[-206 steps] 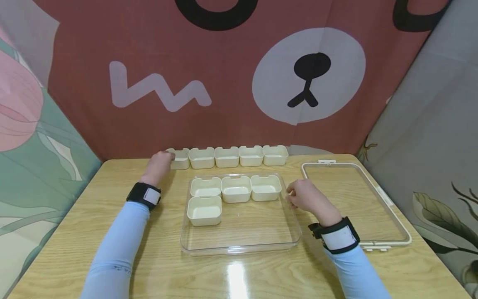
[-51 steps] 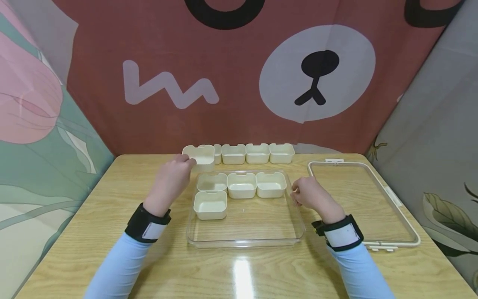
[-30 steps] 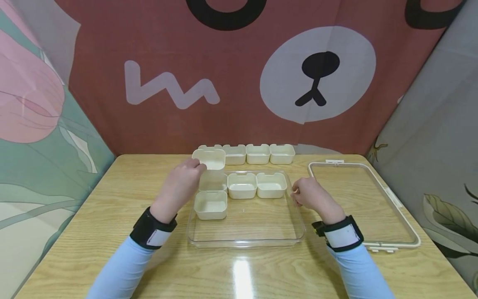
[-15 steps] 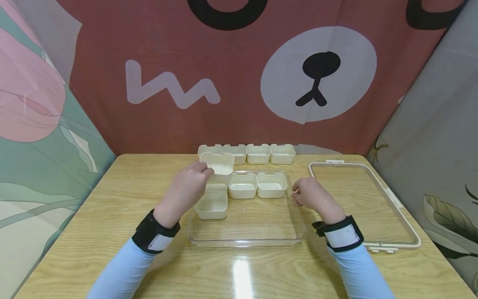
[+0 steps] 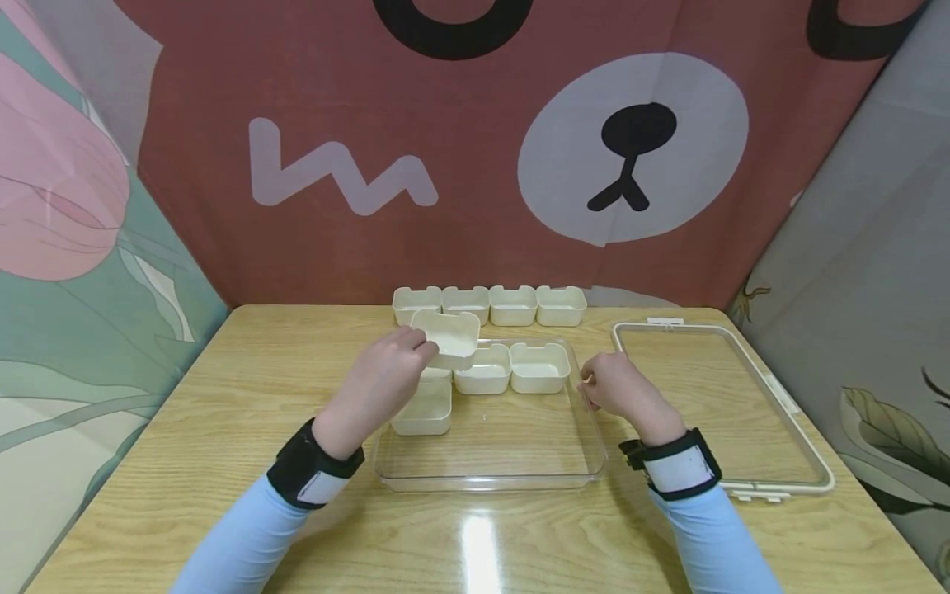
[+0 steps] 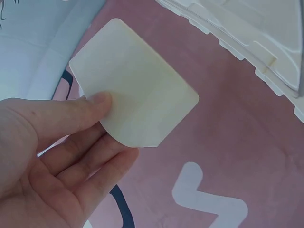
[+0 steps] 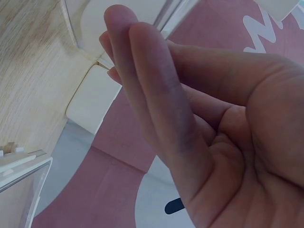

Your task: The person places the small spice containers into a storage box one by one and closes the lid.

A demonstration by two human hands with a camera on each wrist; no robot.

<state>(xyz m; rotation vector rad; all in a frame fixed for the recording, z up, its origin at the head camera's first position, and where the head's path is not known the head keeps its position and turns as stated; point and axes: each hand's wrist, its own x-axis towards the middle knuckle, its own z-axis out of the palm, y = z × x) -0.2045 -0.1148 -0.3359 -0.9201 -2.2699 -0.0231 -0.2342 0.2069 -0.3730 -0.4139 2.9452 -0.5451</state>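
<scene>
on a pale wooden table [image 5: 223,429] before a red bear-face cloth backdrop [image 5: 445,148], the left hand [image 5: 378,384] pinches a small cream plastic cup [image 5: 448,337] above the clear plastic tray [image 5: 490,474]; the right hand [image 5: 619,392], fingers curled, touches the tray's rim.

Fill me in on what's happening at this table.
A person is handling small cream cups. The left hand holds one cup in the air over the clear tray, which has four cups in it. The right hand touches the tray's right rim. Four more cups line the table's back edge; the lid lies to the right.
</scene>
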